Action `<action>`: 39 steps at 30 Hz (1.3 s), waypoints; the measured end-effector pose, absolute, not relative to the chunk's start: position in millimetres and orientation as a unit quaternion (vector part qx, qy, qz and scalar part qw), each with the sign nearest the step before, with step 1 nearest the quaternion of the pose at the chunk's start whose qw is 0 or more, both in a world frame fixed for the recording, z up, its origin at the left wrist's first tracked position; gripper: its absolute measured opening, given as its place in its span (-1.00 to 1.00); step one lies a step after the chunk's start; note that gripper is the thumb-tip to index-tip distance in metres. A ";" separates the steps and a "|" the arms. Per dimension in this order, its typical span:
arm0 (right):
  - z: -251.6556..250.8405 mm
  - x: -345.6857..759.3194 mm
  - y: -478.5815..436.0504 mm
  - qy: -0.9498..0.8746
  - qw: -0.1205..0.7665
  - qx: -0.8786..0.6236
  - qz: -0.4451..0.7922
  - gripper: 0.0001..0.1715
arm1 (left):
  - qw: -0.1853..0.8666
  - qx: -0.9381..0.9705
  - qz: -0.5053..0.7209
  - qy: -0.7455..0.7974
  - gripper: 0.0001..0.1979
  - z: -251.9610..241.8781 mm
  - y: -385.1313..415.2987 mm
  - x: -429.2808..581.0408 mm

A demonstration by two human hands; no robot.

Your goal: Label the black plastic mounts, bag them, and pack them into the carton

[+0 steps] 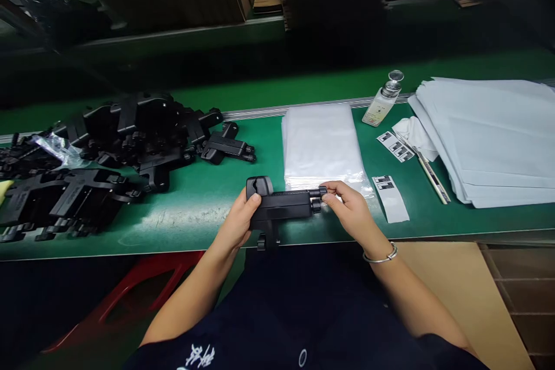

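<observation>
A black plastic clamp-type holder [281, 208] with two knobs at its right end is held over the front of the bench. My left hand [243, 217] wraps around its left end, thumb on top. With thumb and fingers, my right hand [347, 205] pinches the upper knob at the right end. Just behind the holder lies a stack of clear plastic bags [321, 141]. To the right of my right hand is a sticker sheet [392, 202] with black labels. Another similar black holder [228, 145] lies on the bench at the back left.
Many black holders [143, 127] are piled at the left. At the right stand a pump bottle [379, 107], a second label sheet [395, 146], a white cloth [417, 134], a pen-like tool [433, 176] and white sheets [507, 139]. A red chair [139, 283] is below the green bench [186, 214].
</observation>
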State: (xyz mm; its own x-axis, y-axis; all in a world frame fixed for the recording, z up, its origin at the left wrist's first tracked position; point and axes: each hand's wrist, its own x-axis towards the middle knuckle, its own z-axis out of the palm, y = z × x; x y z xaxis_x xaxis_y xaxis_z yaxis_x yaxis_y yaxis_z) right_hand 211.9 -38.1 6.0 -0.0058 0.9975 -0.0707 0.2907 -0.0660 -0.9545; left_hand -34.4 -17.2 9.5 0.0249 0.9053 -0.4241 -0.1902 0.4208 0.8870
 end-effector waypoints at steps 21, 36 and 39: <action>8.9 210.7 -46.1 -0.602 0.454 -0.521 0.401 -0.76 | 0.492 0.545 0.473 0.487 -0.40 7.0 -26.8 -54.5; 10.7 205.5 -37.5 -0.514 0.452 -0.547 0.481 -0.73 | 0.596 0.383 0.449 0.544 -0.38 21.3 -14.5 -35.7; 6.7 206.6 -37.7 -0.510 0.445 -0.555 0.483 -0.70 | 0.596 0.390 0.443 0.544 -0.39 23.1 -13.3 -34.4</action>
State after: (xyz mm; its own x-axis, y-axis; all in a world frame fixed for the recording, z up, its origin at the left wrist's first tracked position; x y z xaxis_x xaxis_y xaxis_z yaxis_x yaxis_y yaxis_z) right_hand 206.6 -37.7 6.7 0.0139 0.9966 -0.0816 0.1368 -0.0827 -0.9871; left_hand -34.4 -13.3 23.1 0.0144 0.9529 -0.3030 -0.1038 0.3028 0.9474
